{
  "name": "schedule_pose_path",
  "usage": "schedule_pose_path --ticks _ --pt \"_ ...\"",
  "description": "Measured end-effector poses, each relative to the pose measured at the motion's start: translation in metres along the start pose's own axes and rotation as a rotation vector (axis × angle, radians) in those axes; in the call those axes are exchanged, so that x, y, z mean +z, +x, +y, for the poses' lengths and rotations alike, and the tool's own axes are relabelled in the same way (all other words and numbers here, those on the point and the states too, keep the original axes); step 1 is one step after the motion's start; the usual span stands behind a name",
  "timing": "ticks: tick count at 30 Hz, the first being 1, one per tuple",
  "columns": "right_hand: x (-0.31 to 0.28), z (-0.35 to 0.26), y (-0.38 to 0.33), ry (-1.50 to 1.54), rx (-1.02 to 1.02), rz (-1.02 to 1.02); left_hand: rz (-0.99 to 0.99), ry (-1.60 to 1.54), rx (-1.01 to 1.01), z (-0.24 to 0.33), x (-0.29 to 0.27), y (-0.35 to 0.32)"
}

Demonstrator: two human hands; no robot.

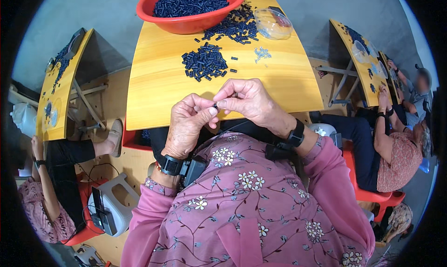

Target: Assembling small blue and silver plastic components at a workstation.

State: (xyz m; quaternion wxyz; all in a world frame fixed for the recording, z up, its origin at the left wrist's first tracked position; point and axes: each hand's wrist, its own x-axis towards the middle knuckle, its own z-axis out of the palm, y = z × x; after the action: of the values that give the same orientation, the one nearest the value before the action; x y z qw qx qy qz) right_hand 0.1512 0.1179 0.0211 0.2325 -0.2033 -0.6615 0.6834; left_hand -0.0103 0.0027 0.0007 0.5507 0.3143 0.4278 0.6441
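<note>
Just over the near edge of the yellow table, my two hands meet fingertip to fingertip. A small dark plastic piece (215, 106) is pinched between the thumb and fingers of my left hand (188, 120). My right hand (249, 99) presses its thumb and forefinger against the same spot; whatever it pinches is too small or covered to make out. Beyond the hands lies a heap of short dark ribbed cylinders (204, 62), with a few loose ones at its right. Farther right is a little scatter of tiny pale, shiny parts (262, 54).
A red basin (186, 24) full of dark pieces stands at the table's far end, beside a second heap (235, 27) and a clear round plastic container (274, 27). People sit at similar tables left (70, 81) and right (356, 57). A red stool (358, 178) holds one person.
</note>
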Motion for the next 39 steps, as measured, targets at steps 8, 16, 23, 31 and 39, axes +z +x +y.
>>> schedule_pose_path --ticks 8,16,23,31,39 --pt "0.001 -0.001 0.003 -0.021 -0.053 -0.009 0.003 -0.011 -0.001 0.002 -0.001 0.0" --pt "-0.001 -0.004 -0.002 -0.093 -0.082 -0.084 -0.015 -0.069 -0.047 0.0 -0.003 -0.001" --pt "0.002 -0.007 -0.005 0.045 0.037 -0.017 -0.045 -0.159 -0.063 -0.001 -0.002 -0.001" --pt "0.005 -0.008 -0.004 -0.392 -0.346 -0.054 -0.035 -0.121 -0.073 -0.004 -0.005 -0.002" --pt "-0.006 -0.006 0.002 -0.255 -0.152 -0.111 0.018 -0.119 -0.017 -0.005 -0.009 0.002"
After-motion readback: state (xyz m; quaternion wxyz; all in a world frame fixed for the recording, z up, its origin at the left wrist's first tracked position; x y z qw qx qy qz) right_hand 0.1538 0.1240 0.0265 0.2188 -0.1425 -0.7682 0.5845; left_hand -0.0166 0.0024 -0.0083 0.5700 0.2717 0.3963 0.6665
